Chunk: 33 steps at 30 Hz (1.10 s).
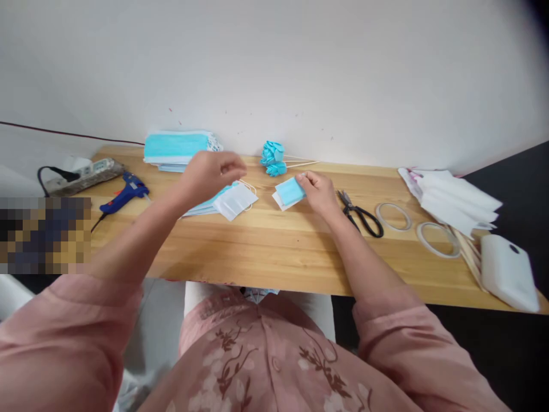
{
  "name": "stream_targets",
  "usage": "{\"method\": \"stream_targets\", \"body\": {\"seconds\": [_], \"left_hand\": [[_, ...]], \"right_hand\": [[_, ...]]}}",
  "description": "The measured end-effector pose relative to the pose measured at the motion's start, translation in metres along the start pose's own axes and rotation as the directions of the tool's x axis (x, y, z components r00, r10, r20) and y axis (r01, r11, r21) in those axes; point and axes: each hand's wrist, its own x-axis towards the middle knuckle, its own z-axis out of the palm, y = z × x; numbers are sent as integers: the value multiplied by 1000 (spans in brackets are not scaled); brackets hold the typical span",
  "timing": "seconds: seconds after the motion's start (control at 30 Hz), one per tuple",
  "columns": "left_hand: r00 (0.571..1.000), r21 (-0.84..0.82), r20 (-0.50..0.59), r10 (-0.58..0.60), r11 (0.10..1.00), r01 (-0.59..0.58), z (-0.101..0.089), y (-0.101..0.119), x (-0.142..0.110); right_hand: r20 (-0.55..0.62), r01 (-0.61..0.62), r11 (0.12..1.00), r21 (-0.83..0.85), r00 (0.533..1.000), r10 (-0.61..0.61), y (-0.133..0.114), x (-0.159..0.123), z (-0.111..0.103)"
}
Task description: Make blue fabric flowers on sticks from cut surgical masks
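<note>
Between the thumb and fingers of my right hand is a small folded piece of face mask, blue with a white layer beneath, held just over the table. My left hand hovers above the mask pieces at the left, its fingers loosely bent and apart, with nothing seen in them. Below it lie a white mask piece with thin ear loops and some blue mask pieces, partly hidden by my forearm. Two blue mask-fabric flowers on thin sticks rest near the wall.
A stack of blue masks stands at the back left. Further left are a blue glue gun and a power strip. To the right lie black-handled scissors, two tape rolls, white sheets and a white box-like device.
</note>
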Motion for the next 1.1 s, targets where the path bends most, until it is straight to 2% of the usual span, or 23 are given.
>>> {"method": "stream_targets", "body": {"seconds": [0.07, 0.13, 0.23, 0.33, 0.47, 0.57, 0.63, 0.7, 0.73, 0.8, 0.83, 0.9, 0.97, 1.03, 1.1], "left_hand": [[996, 213, 81, 26, 976, -43, 2, -16, -18], [989, 355, 146, 22, 932, -73, 9, -32, -36], [966, 464, 253, 49, 870, -166, 18, -47, -58], [947, 507, 312, 80, 828, -237, 23, -52, -70], [930, 512, 348, 119, 807, -295, 28, -56, -74], [922, 555, 368, 115, 769, -318, 34, -58, -72], [921, 542, 371, 119, 777, -319, 35, -56, -68], [942, 430, 307, 133, 864, -262, 32, -49, -61], [961, 323, 245, 128, 924, -205, 30, -43, -57], [987, -4, 146, 69, 998, -69, 26, -29, -47], [990, -180, 142, 6, 983, 20, 24, -21, -42], [980, -458, 163, -115, 871, 178, 25, -9, -32], [963, -627, 185, -196, 731, 269, 31, -2, -23], [948, -728, 202, -245, 610, 313, 39, -1, -16], [937, -789, 218, -273, 516, 334, 47, -4, -10]], "right_hand": [[3, 2, 1000, -15, 1000, -2, 4, 1, -1], [20, -18, 993, -115, 1000, 21, 9, 2, -2], [65, 4, 914, -405, 998, 24, 17, 3, -4], [99, 123, 811, -571, 992, -80, 17, 2, -4], [153, 248, 808, -535, 969, -196, 6, -2, 2], [242, 335, 831, -444, 938, -249, -2, -6, 10], [325, 393, 850, -350, 902, -284, -8, -8, 13], [426, 420, 881, -218, 853, -301, -15, -11, 15], [473, 404, 904, -140, 829, -298, -19, -12, 14], [538, 307, 952, 18, 799, -268, -26, -16, 13], [554, 239, 967, 89, 795, -248, -29, -18, 13], [561, 92, 972, 215, 803, -200, -31, -20, 14], [542, -84, 936, 342, 831, -123, -30, -20, 16], [514, -266, 844, 466, 857, -14, -26, -18, 19], [478, -382, 743, 550, 873, 95, -21, -14, 21]]}}
